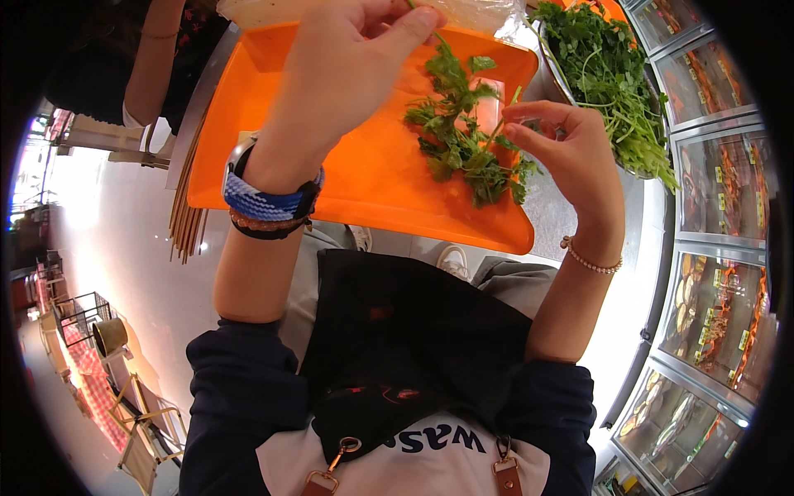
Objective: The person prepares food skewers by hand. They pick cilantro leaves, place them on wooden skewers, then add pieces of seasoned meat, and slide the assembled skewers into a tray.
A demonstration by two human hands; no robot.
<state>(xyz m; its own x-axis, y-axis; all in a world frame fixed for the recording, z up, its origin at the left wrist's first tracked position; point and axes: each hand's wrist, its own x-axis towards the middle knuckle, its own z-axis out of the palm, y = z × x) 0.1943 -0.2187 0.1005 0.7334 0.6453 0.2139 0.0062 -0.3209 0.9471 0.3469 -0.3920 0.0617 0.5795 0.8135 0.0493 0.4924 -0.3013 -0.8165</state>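
Over an orange plastic tray (372, 180), my left hand (378, 62) pinches the upper end of a thin green stem between thumb and fingers. A smartwatch with a blue woven band is on that wrist. Leafy cilantro sprigs (456, 136) hang over and lie at the tray's right part. My right hand (552, 133), wearing a beaded bracelet, has its thumb and forefinger closed on a cilantro stem beside these leaves. Whether both hands hold the same sprig cannot be told. A metal bowl heaped with cilantro (611, 80) stands to the right of the tray.
Wooden skewers (186, 211) stick out by the tray's left edge. Clear plastic packaging (477, 15) lies behind the tray. Another person's arm (155, 62) is at the upper left. Glass-fronted display cases (713, 310) line the right side. Folding chairs (142, 452) stand at the lower left.
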